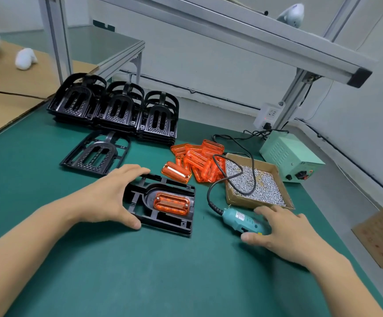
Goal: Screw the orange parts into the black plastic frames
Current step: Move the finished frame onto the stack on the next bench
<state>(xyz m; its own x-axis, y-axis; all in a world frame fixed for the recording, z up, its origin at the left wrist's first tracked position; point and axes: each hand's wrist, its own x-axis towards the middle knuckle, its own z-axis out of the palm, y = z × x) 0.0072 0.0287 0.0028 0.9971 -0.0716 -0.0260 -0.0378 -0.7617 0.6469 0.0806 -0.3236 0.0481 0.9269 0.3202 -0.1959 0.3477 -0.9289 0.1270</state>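
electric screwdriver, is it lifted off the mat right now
No, the electric screwdriver lies flat on the green mat, with the right hand resting over its body rather than raising it.

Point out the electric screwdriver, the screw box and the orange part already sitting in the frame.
electric screwdriver (pixel 239 219): head view, teal body.
screw box (pixel 233 197): head view, near cardboard wall.
seated orange part (pixel 171 202): head view, top face.

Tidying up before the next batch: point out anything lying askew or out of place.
The screwdriver's black cord trails through the cardboard box of screws and over the heaped orange parts. One orange part lies apart from the heap.
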